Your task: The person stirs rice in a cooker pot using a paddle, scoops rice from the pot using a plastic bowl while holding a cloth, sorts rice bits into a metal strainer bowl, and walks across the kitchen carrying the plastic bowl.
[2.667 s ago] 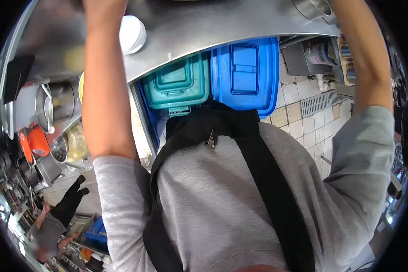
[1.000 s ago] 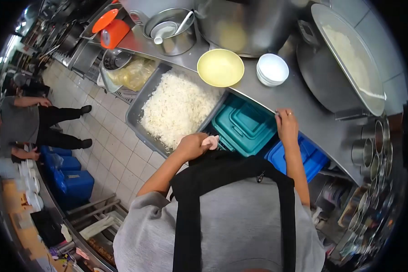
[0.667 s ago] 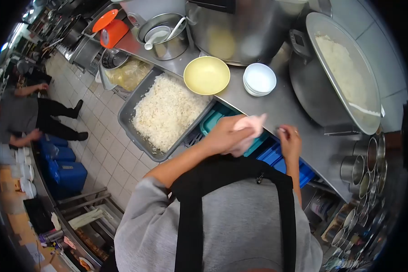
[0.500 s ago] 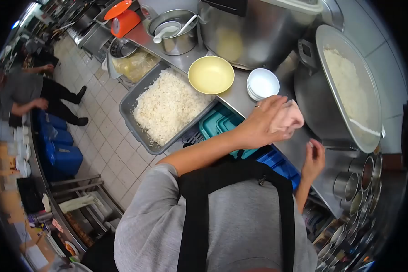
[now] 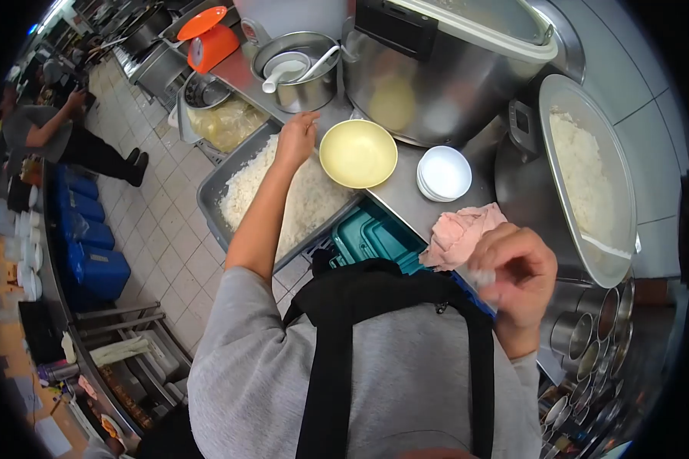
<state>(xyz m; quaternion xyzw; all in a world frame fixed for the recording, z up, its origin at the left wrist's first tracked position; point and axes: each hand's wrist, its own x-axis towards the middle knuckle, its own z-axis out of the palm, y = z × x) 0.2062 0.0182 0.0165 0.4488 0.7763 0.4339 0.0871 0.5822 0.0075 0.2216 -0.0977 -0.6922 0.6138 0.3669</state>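
My left hand (image 5: 297, 139) reaches over the tub of cooked rice (image 5: 306, 203), between the steel pot (image 5: 302, 96) and the yellow bowl (image 5: 358, 154). Its fingers are loosely bent and partly apart, with nothing visible in them. Close to the camera, my right hand (image 5: 519, 268) is curled in a pinch; a small whitish blur shows at its fingertips, too smeared to name. Just beyond it, a crumpled pink cloth (image 5: 459, 236) lies at the counter's edge. White stacked bowls (image 5: 444, 174) stand between the cloth and the yellow bowl.
A large steel rice cooker (image 5: 429, 84) stands behind the bowls. To the right is another big pot (image 5: 524, 206) with rice beneath a wide tilted lid. An orange scale (image 5: 212, 50) sits at the back left. A person (image 5: 46, 126) stands across the tiled floor (image 5: 161, 222).
My left hand has let go of the pink cloth and moved left over the rice tub. The cloth now lies on the counter. My right hand has come up closer to the camera.
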